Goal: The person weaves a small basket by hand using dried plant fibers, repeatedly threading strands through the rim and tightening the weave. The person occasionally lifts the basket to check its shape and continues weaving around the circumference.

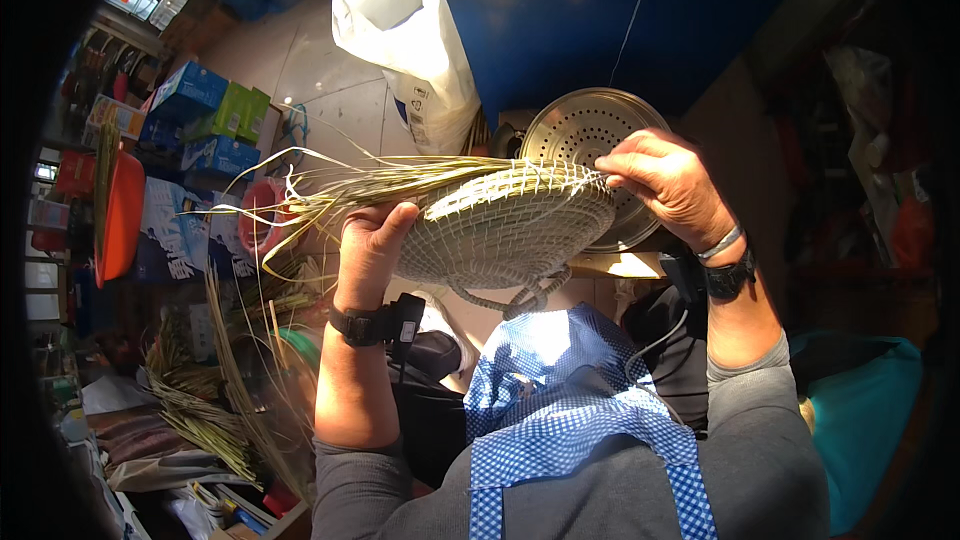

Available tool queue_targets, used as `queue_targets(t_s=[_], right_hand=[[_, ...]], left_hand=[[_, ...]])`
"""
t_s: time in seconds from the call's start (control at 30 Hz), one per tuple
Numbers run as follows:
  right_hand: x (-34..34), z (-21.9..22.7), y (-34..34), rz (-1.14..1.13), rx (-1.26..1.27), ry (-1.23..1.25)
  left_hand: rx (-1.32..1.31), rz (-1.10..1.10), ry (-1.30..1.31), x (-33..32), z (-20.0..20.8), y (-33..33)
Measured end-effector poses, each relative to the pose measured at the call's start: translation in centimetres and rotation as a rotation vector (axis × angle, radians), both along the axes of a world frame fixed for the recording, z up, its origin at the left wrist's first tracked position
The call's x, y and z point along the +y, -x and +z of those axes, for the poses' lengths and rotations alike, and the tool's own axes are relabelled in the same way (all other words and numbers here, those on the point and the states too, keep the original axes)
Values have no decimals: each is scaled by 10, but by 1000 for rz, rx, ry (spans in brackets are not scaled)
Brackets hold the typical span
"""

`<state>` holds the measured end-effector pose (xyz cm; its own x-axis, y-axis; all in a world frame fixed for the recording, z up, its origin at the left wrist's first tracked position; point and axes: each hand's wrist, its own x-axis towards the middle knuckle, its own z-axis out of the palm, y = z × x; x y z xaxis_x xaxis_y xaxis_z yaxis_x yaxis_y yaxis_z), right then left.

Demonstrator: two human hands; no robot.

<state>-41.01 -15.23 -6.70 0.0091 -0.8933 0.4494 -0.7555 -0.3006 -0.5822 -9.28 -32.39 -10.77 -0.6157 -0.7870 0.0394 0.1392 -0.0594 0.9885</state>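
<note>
A coiled straw basket (505, 235) is held up in front of me, tilted, with its woven side toward me and a twisted cord handle (515, 297) hanging from it. Loose straw strands (400, 180) fan out leftward from its upper rim. My left hand (378, 238) grips the basket's left end, thumb up, beneath the strands. At the right end of the rim, my right hand (668, 180) has its fingertips pinched together. Whatever lies in that pinch is too small to make out. The basket hides most of my left fingers.
Behind the basket stands a perforated metal pan (585, 115), beside a white plastic bag (400, 30) and a blue panel (550, 20). Cartons (190, 90) and an orange scoop-like piece (122, 210) are at left. Straw bundles (205, 425) lie lower left; teal fabric (865, 420) is at right.
</note>
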Motion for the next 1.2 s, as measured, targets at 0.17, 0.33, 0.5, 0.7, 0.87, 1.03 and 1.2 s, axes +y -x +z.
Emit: queue_targets(t_s=[0.17,0.33,0.5,0.7,0.87,1.03,1.2], right_hand=[[-10,20,-20,-110,147,238],[-27,11,-44,-13,-271,-215],[-23,0,-26,42,-641,-574],[-13,1,-11,-19,-657,-412],[-12,-3,4,85,-1280,-253],[-16,-24,22,88,-1406,-144],[-17,-40,36,35,-1506,-119]], left_hand=[[-320,-36,210,7,19,19],[-357,-121,694,30,37,58],[-433,-138,619,27,37,60],[-159,-165,205,-5,-6,36],[-44,31,-9,-35,-37,19],[-23,45,-277,-47,-42,6],[60,-47,-399,-42,-34,7]])
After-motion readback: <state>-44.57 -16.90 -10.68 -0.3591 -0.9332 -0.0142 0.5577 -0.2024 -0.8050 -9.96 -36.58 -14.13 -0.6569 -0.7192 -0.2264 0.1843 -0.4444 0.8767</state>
